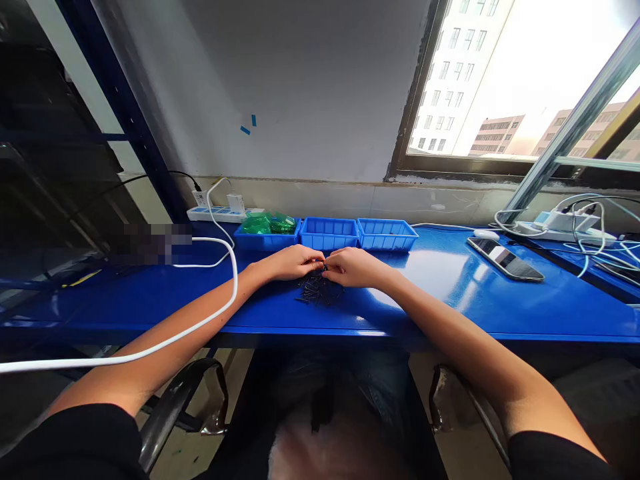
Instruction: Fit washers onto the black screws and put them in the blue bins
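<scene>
Over a loose pile of black screws (315, 291) on the blue table, my two hands come together with fingertips nearly touching. My left hand (294, 262) is closed in a pinch; what its fingertips hold, if anything, is too small to make out. Pinched as well, my right hand (354, 268) has a small dark piece at its thumb and fingertips, which looks like one of the black screws. Just behind my hands stand three blue bins: the left bin (267, 243) with green plastic bags (270, 223) in it, the middle bin (329, 241) and the right bin (387, 242).
A white cable (150, 348) passes in front of my left forearm. Power strips (215, 215) stand at the back left and, with tangled cables, at the back right. A phone (505, 259) lies on the right of the blue table (440, 307), near a white mouse-like object (486, 235).
</scene>
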`<state>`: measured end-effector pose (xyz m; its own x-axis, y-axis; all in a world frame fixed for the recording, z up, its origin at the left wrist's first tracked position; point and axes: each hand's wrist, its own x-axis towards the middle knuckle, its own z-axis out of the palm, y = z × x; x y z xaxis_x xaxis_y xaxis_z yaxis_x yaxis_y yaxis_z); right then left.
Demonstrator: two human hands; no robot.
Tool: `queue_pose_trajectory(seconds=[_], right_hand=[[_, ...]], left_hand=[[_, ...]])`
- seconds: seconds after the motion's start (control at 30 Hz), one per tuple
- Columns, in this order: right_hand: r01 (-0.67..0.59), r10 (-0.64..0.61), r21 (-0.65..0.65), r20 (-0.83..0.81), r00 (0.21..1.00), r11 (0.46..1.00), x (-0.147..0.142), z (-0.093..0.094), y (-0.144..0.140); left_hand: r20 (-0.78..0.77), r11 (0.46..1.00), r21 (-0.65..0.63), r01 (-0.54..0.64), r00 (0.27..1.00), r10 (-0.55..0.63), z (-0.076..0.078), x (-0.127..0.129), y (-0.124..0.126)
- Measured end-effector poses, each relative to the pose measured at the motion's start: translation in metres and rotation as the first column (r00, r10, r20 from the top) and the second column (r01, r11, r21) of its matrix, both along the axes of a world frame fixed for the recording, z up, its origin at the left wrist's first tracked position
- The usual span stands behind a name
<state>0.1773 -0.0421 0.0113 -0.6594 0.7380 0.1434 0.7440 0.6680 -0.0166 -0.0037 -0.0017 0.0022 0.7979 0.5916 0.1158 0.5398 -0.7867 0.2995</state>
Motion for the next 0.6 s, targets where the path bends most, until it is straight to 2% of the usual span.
queue_pose_trajectory(seconds=[0.33,0.6], right_hand=[[0.114,-0.115,0.025,0.044,0.992,0.993,-0.0004,0.0009,-0.0012],[0.069,-0.070,0.039,0.033,0.997,0.997,-0.0018,-0.0012,0.0000]], left_hand=[[0.003,1.000,0.003,-0.006,1.000,0.006,-0.0020,0.0006,0.0002],[0.012,1.000,0.010,0.021,1.000,-0.021,-0.0020,0.0002,0.0012]])
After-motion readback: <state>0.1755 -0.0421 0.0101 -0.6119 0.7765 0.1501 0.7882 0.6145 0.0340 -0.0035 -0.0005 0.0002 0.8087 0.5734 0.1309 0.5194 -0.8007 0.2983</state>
